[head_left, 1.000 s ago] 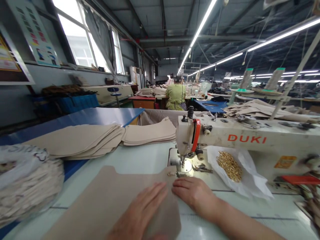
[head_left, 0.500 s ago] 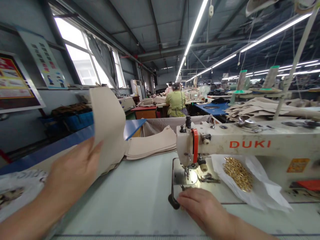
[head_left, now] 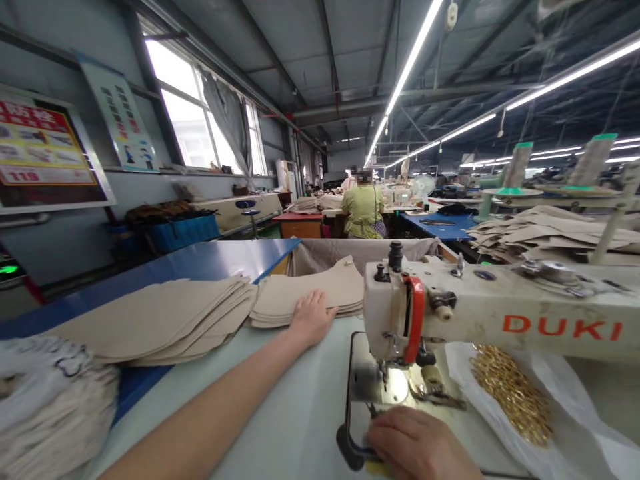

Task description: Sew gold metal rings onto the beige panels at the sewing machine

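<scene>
My left hand reaches forward and lies on the near edge of a stack of beige fabric pieces. Its fingers are stretched out over the top piece, the thumb apart at the stack's edge. My right hand rests at the front of the sewing machine's metal plate, fingers curled together. A small dark tip pokes out by those fingers; what they hold is hidden. Just beyond it are the needle and presser foot of the white sewing machine. A fanned pile of beige pieces lies to the left.
Gold-coloured metal rings lie on white paper under the machine arm. A bundle of whitish cloth sits at the left front. Thread cones stand behind right. Ahead, a person in a yellow-green top sits facing away.
My left hand has let go of a raised beige piece, now down at the left pile, and moved right onto the other stack. My right hand has stayed by the plate. The view has turned left.
</scene>
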Demonstrator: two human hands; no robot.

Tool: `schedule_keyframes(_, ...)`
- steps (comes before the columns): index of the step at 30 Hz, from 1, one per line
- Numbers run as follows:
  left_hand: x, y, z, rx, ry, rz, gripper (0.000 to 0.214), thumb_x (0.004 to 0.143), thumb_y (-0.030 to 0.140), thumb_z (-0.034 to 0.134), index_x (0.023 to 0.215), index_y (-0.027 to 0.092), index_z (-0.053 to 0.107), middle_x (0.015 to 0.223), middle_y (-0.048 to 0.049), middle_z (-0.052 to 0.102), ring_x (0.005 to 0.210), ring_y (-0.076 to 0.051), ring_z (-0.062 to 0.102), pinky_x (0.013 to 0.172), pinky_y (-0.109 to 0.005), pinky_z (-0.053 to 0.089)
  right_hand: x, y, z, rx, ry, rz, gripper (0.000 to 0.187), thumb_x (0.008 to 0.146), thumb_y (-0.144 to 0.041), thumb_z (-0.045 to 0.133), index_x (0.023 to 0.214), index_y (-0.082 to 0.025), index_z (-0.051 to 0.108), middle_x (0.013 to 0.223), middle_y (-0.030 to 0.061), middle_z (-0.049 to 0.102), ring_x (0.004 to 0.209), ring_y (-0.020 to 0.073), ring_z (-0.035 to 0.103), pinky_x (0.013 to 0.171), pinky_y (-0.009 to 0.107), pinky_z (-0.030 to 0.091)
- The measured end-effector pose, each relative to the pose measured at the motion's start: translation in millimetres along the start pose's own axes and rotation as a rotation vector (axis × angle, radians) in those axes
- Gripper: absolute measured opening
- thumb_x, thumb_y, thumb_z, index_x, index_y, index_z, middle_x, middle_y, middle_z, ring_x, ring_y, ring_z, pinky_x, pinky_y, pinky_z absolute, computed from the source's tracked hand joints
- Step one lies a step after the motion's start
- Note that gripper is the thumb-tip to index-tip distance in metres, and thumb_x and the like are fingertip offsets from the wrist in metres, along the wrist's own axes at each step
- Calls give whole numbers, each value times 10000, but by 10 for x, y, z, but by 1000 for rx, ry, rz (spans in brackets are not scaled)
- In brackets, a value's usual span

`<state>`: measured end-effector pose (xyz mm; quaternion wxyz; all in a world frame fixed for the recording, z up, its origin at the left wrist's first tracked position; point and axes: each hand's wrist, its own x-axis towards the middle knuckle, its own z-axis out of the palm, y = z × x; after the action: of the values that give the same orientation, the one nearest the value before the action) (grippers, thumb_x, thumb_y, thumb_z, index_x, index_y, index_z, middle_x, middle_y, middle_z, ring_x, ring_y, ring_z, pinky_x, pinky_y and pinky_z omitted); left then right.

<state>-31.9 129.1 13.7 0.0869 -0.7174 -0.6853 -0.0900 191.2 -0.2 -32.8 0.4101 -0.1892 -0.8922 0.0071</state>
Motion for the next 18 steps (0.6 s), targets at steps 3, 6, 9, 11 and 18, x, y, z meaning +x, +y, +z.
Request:
schedule_keyframes(3, -46, -24, -9, 12, -13, -22, 569, 914, 437, 304, 1339, 67, 388, 1422, -185, 395, 1338, -275, 311, 1066, -432, 262, -8, 9, 50, 24, -52, 7, 270, 961, -222, 337, 974, -196, 605, 808, 33, 692, 735, 138, 634, 686, 188, 506)
schedule_keyframes(6, -134, -97, -106, 33, 7, -40, 604, 906, 451, 313, 1376, 71, 336, 1462, -165, 332, 1366, -259, 251, 1084, -407, 232, -29, 10, 21, 39, 55, -37, 294, 972, -248, 305, 958, -207, 597, 772, 24, 691, 701, 138, 635, 668, 186, 508)
schedule_keyframes(9, -266, -321, -344, 71, 43, -54, 615, 879, 447, 391, 1397, 124, 314, 1494, -114, 282, 1384, -225, 203, 1115, -368, 167, -32, -17, -90, 68, -184, 52, 202, 924, -174, 423, 1041, -213, 583, 919, 36, 691, 836, 152, 638, 772, 204, 501)
schedule_keyframes(11, -353, -594, -585, 107, 78, -114, 630, 862, 409, 437, 1404, 122, 293, 1509, -118, 242, 1392, -230, 170, 1123, -369, 138, -20, -52, -169, 85, -274, 107, 224, 897, -126, 454, 1061, -213, 579, 969, 43, 681, 888, 155, 631, 807, 213, 493)
schedule_keyframes(18, -736, -1726, -1167, 121, 31, -508, 445, 870, 375, 487, 1140, 29, 559, 1196, -248, 570, 1140, -383, 512, 910, -512, 417, -7, -135, -204, 82, -259, 174, 225, 900, -113, 435, 1028, -207, 595, 938, 50, 681, 870, 155, 636, 787, 225, 497)
